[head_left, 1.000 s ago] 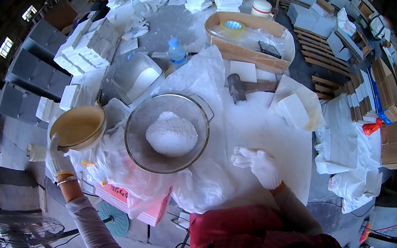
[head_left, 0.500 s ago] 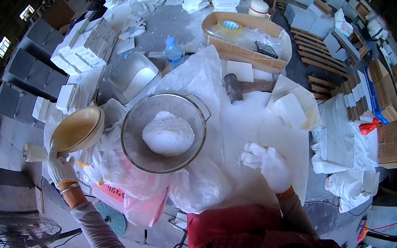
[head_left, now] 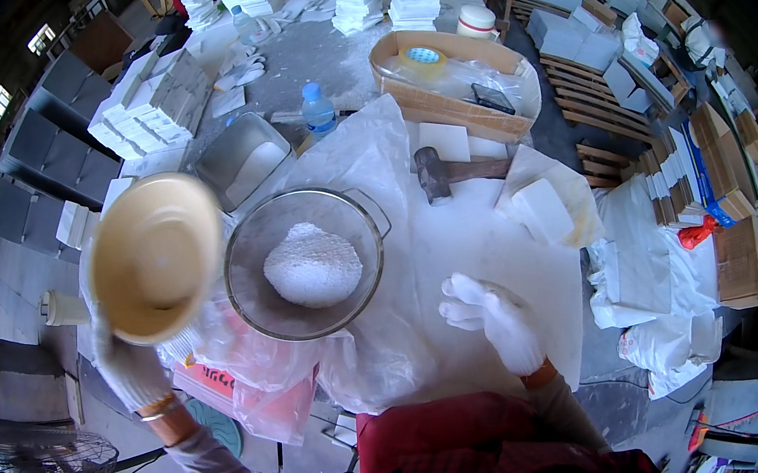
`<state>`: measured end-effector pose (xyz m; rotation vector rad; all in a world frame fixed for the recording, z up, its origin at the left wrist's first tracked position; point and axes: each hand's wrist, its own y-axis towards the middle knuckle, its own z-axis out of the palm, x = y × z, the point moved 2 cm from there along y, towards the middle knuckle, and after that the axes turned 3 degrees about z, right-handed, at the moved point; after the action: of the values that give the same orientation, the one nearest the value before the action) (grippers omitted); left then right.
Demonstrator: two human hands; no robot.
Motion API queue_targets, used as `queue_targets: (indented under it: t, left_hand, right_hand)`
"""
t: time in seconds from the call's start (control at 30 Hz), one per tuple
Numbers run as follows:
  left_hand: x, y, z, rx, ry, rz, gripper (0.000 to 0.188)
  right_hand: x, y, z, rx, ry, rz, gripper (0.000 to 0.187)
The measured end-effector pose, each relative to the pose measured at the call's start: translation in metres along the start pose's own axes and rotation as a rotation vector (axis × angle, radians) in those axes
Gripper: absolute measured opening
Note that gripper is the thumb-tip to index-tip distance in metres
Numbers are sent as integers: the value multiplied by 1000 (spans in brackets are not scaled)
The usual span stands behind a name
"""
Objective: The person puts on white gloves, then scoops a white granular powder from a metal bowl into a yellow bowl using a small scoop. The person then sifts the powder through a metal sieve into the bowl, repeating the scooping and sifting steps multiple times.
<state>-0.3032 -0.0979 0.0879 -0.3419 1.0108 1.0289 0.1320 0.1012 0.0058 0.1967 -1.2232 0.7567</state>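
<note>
My left hand [head_left: 129, 370], in a white knit glove, grips the lower rim of a tan plastic bowl [head_left: 151, 252]. The bowl is tilted with its inside facing me, slightly blurred, and looks empty. To its right a round metal mesh sieve [head_left: 249, 263] with a wire loop handle rests on clear plastic sheeting [head_left: 376, 361]. A heap of white powder [head_left: 311, 265] lies inside the sieve. My right hand [head_left: 495, 317], gloved too, hovers above a white dusty surface [head_left: 486, 246] with thumb and fingers apart, holding nothing.
A hammer [head_left: 436, 174] lies beyond the right hand, near a cardboard box [head_left: 518, 130] with tape and a phone. A metal tray [head_left: 220, 157] and a water bottle [head_left: 317, 111] stand behind the sieve. White tile stacks [head_left: 147, 109] fill the far left; a fan [head_left: 50, 462] stands lower left.
The tan bowl has come up and closer, tipping its inside toward me, with my left hand under its near rim. My right hand has shifted slightly left, its fingers more together.
</note>
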Motion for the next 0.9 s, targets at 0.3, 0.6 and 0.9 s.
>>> queue_targets:
  t: [0.3,0.6,0.9]
  left_hand:
    - [120,-145,181,173,-94,-627,8]
    - [199,-244,199,396,203,-957,18]
    - [228,-230,194,274,253,-558,47]
  right_hand:
    - [-20,-21,-45,-59,-347,-148,57]
    - [4,-108,-85,-430,259,133,49]
    - [9,-125,-147,-811,-168,54,51]
